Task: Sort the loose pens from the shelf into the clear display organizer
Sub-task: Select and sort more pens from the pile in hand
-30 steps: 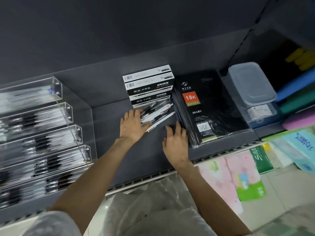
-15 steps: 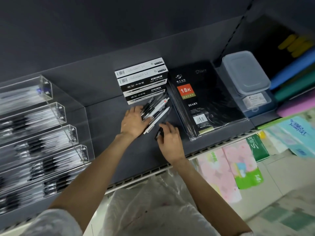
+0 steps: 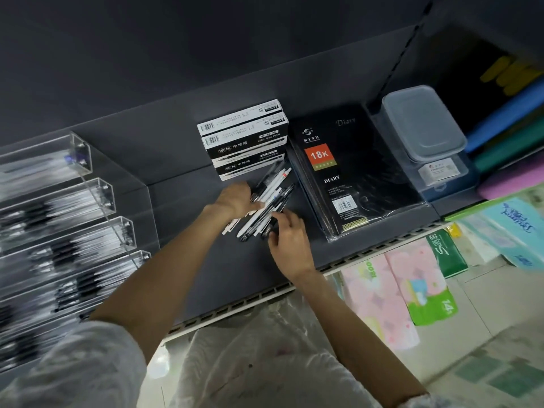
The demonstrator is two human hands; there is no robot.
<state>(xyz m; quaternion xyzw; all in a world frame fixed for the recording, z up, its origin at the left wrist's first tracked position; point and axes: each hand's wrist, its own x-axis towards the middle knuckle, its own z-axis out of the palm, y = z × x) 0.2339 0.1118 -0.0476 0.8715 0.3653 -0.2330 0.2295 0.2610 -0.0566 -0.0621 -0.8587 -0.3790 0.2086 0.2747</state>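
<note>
Plastic, smooth and round-barrelled, the loose pens (image 3: 269, 201) lie in a slanting heap on the dark grey shelf (image 3: 182, 225), just in front of the stacked gel-pen boxes (image 3: 244, 139) and beside the wrapped black diary (image 3: 350, 172). They are a mix of white and black barrels, crossing one another rather than lying parallel. Each one looks light and stiff, so weight should be no trouble; the trouble is likely slipperiness, since hard round barrels roll and slide past each other when squeezed as a bundle. The left hand (image 3: 237, 200) rests on the left side of the heap with its fingers curled over several barrels, gathering them. The right hand (image 3: 290, 234) comes in from the near side, fingers bent and slightly apart, with the fingertips (image 3: 275, 220) touching the lower ends of the pens; whether it actually pinches one I cannot tell. A grip around the middle of the barrels, with the ends first tapped level, would probably keep the bundle from fanning out, and the caps and clips are best left alone, as they may pull off. The clear display organizer (image 3: 73, 201) stands well apart to the left, its stepped acrylic trays already holding pens, though blur hides the detail.
</note>
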